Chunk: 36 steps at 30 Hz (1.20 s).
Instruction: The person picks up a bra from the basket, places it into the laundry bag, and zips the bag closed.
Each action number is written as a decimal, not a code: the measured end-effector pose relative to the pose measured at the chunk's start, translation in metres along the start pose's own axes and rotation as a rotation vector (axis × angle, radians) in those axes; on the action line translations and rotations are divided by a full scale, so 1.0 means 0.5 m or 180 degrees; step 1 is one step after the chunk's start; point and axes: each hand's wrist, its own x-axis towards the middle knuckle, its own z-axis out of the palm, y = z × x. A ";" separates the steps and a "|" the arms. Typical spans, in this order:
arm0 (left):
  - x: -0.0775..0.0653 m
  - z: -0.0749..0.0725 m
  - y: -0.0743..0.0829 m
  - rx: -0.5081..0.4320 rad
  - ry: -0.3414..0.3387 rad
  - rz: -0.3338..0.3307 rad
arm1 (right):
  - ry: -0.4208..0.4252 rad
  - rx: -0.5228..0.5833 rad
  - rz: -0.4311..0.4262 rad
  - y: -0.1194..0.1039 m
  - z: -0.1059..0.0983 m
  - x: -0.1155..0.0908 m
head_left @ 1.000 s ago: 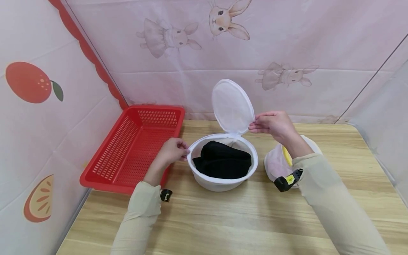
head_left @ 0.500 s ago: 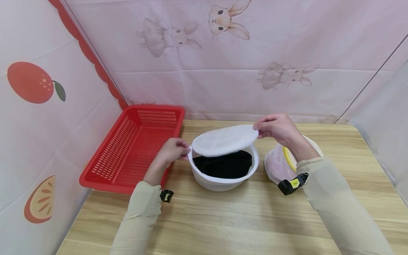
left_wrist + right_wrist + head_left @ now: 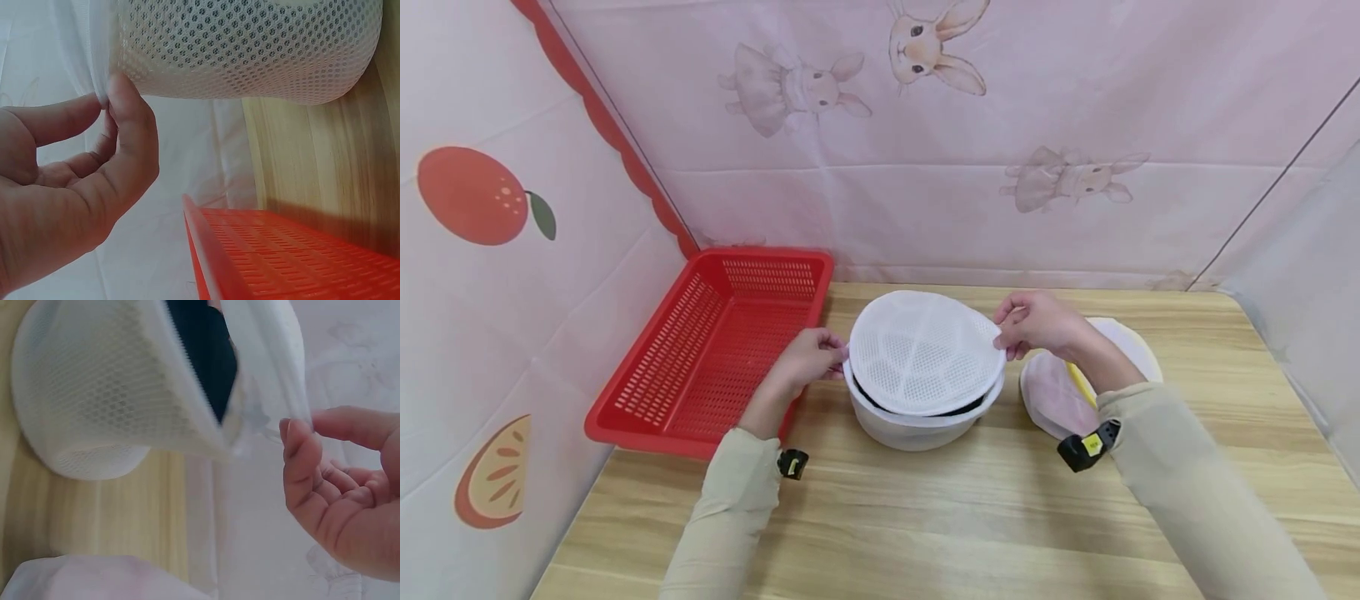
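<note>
A round white mesh laundry bag (image 3: 910, 435) with a zip rim stands on the table in the head view. Its flap lid (image 3: 925, 354) lies over most of the opening, leaving a gap along the front. Through that gap in the right wrist view shows black cloth (image 3: 209, 356) inside. My left hand (image 3: 808, 357) pinches the bag's rim at its left side, between thumb and forefinger in the left wrist view. At the lid's right edge, my right hand (image 3: 1037, 323) pinches the white border, which in the right wrist view is still apart from the zip rim.
A red plastic basket (image 3: 730, 350) stands left of the bag, close to my left forearm. On the right, partly under my right wrist, lies a pale pink and white mesh bag (image 3: 1052, 396) with yellow trim. A printed curtain (image 3: 880, 217) hangs behind the table.
My right hand has brought the lid down from upright to lying over the opening, covering most of the black cloth. My left hand has kept its hold on the rim.
</note>
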 end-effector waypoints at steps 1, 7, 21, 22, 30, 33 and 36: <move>0.001 0.001 -0.001 -0.0013 0.0011 0.0002 | -0.0028 -0.0079 0.0047 0.003 0.003 0.001; 0.006 0.008 0.000 -0.0034 0.0090 0.0000 | -0.0123 -0.0353 0.0162 0.009 0.015 0.001; -0.002 0.010 0.001 0.0195 -0.0073 0.0303 | 0.0068 -0.0638 0.0144 0.017 0.020 0.010; -0.003 0.009 0.000 0.0225 -0.0088 0.0345 | 0.0078 -0.0630 0.0134 0.019 0.021 0.012; -0.007 0.004 -0.007 0.0497 -0.0147 0.0560 | 0.0068 -0.0538 0.0038 0.026 0.026 0.026; -0.007 0.004 -0.011 0.0547 -0.0176 0.0654 | 0.0011 -0.0494 0.0058 0.029 0.029 0.030; -0.008 0.005 -0.015 0.0550 -0.0230 0.0732 | -0.0017 -0.0458 0.0086 0.031 0.032 0.032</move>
